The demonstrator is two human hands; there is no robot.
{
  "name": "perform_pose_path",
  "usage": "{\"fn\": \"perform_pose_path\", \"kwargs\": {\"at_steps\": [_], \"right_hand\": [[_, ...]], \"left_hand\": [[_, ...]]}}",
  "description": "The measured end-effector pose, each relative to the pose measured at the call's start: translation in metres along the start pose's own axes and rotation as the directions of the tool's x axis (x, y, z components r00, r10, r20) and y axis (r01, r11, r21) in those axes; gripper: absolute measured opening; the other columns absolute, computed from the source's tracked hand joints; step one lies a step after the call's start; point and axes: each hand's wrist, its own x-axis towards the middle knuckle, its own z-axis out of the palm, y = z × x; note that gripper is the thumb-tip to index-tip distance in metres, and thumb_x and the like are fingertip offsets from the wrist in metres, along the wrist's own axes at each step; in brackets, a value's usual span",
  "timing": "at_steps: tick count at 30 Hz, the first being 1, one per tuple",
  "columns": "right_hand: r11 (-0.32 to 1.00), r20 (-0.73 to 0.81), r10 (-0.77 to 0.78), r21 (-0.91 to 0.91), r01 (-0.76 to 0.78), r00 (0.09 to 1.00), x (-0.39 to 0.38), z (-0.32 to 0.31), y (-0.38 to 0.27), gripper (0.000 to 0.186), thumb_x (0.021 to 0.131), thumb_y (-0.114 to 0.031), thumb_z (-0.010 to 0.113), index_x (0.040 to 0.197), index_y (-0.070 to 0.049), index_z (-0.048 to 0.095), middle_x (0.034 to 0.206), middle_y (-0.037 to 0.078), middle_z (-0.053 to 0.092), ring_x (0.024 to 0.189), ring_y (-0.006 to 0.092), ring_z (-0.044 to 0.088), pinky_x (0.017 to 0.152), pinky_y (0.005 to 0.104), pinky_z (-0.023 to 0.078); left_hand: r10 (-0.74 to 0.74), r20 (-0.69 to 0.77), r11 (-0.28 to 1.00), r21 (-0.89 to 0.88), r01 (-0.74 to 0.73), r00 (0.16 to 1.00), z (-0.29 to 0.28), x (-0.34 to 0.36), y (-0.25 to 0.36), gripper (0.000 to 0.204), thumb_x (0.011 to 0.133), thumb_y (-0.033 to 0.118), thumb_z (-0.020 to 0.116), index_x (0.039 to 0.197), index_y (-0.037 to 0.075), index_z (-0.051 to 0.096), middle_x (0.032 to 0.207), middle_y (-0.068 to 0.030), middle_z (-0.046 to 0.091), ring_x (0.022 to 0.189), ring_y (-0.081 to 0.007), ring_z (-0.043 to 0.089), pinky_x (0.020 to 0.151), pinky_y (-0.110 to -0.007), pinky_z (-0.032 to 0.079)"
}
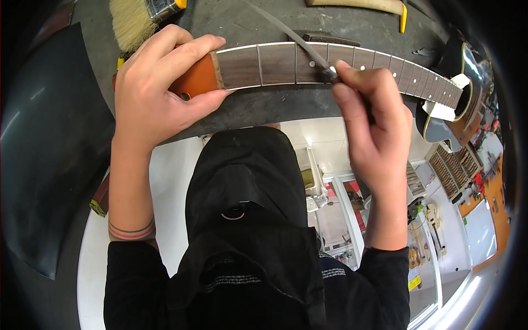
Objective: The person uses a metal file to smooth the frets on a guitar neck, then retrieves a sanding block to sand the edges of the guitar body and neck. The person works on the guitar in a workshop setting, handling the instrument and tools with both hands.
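Observation:
A guitar neck point(278, 64) with a dark, fretted fingerboard and round dot inlays lies across the bench in front of me. At its left end is an orange headstock point(197, 77), which my left hand point(144, 91) grips, thumb on the near side and fingers on the far side. My right hand point(379, 118) pinches the end of a slim metal file point(294, 37) between thumb and fingers, over the middle of the fingerboard. The file slants away to the upper left. Whether it touches a fret, I cannot tell.
The dark guitar body point(470, 60) sits at the right, with white pieces point(440, 110) by the neck end. A bristle brush point(131, 25), a wooden handle with a yellow tip point(357, 4) and a dark block point(330, 39) lie beyond. A black sheet point(49, 137) stands left.

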Motion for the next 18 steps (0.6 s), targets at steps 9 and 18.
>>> {"fn": "perform_pose_path", "kwargs": {"at_steps": [9, 18], "right_hand": [[0.679, 0.107, 0.376, 0.644, -0.352, 0.92, -0.049, -0.018, 0.016, 0.013, 0.108, -0.001, 0.071, 0.12, 0.002, 0.068, 0.095, 0.0, 0.067, 0.081, 0.0054, 0.06, 0.073, 0.022, 0.048], [0.998, -0.056, -0.054, 0.026, 0.056, 0.997, -0.004, 0.017, -0.005, 0.014, 0.102, -0.001, 0.076, 0.115, -0.003, 0.072, 0.094, 0.008, 0.074, 0.077, 0.0213, 0.072, 0.07, 0.0302, 0.055]], "left_hand": [[0.011, -0.007, 1.0, -0.015, -0.012, 1.0, -0.001, 0.0, 0.0, 0.057, 0.06, 0.018, 0.095, 0.116, 0.012, 0.082, 0.092, -0.0047, 0.066, 0.08, -0.0236, 0.067, 0.069, -0.035, 0.055], [0.025, 0.024, 0.999, -0.033, -0.024, 0.999, -0.004, 0.005, -0.004, 0.057, 0.062, 0.013, 0.092, 0.118, 0.008, 0.082, 0.091, -0.0068, 0.066, 0.079, -0.0241, 0.068, 0.07, -0.034, 0.055]]}}
